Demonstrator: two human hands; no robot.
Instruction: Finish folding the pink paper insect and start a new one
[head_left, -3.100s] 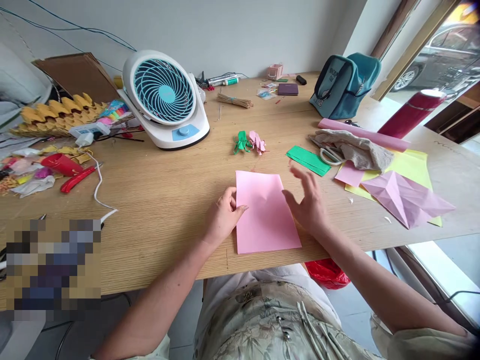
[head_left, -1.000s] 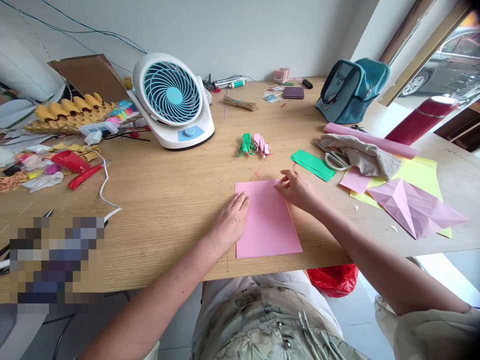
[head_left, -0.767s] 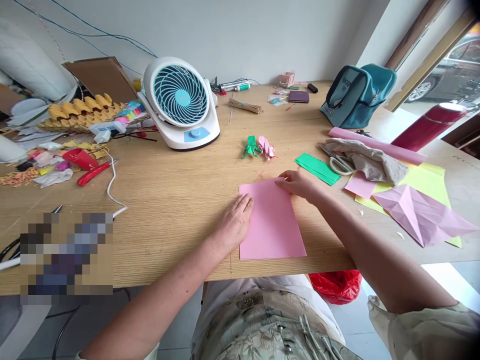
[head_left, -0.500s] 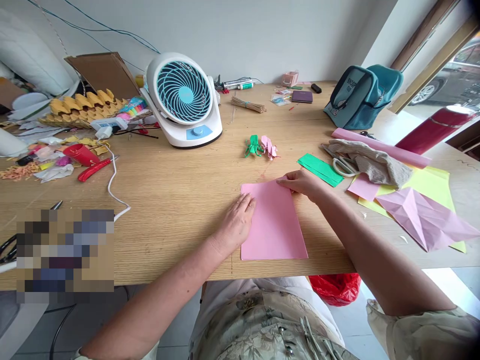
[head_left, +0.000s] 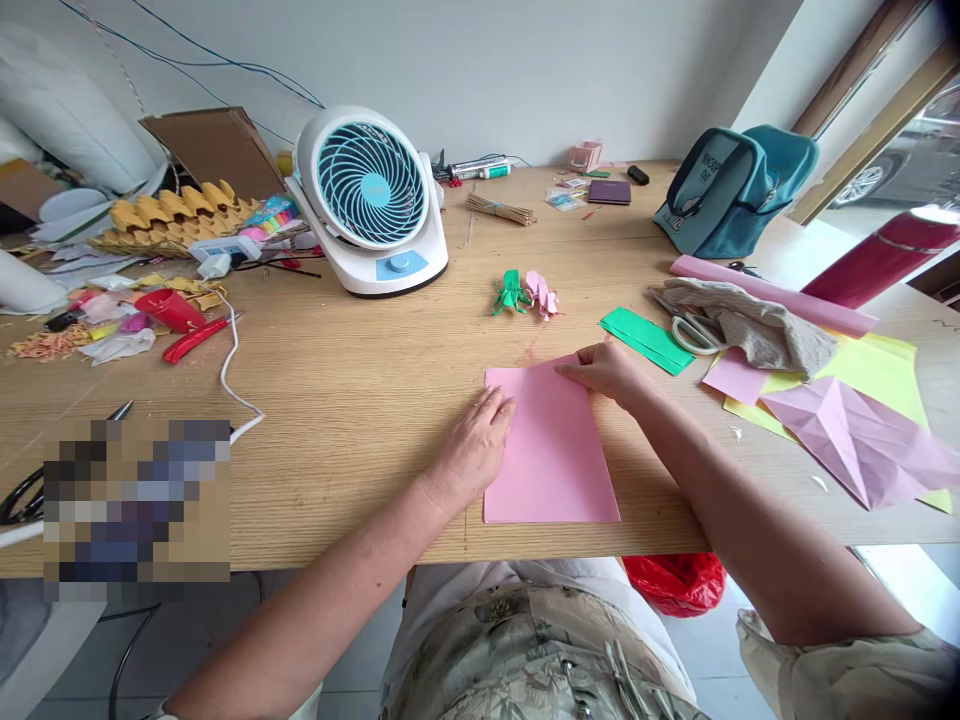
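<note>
A pink sheet of paper [head_left: 559, 460] lies flat near the front edge of the table. Across its upper left edge rests my left hand [head_left: 480, 440], fingers stretched out and flat. My right hand [head_left: 600, 370] has its thumb and fingers closed on the sheet's far right corner. Beyond the sheet stand two small folded paper insects, a green one [head_left: 511, 292] and a pink one [head_left: 541, 294]. Right of my right hand lies a folded green paper [head_left: 646, 341]. The handles of a pair of scissors [head_left: 697, 335] poke out from under a grey cloth [head_left: 757, 320].
At the back left stands a white fan [head_left: 371, 190]. Clutter and a red cup [head_left: 169, 311] lie along the left. On the right are yellow paper [head_left: 889, 360], creased pink paper [head_left: 862, 440], a red flask [head_left: 877, 260] and a blue bag [head_left: 735, 195]. A red-lined bin [head_left: 675, 583] sits below the edge.
The view has shifted slightly. Both hands keep practically the same places on the pink sheet, and nothing else has visibly moved.
</note>
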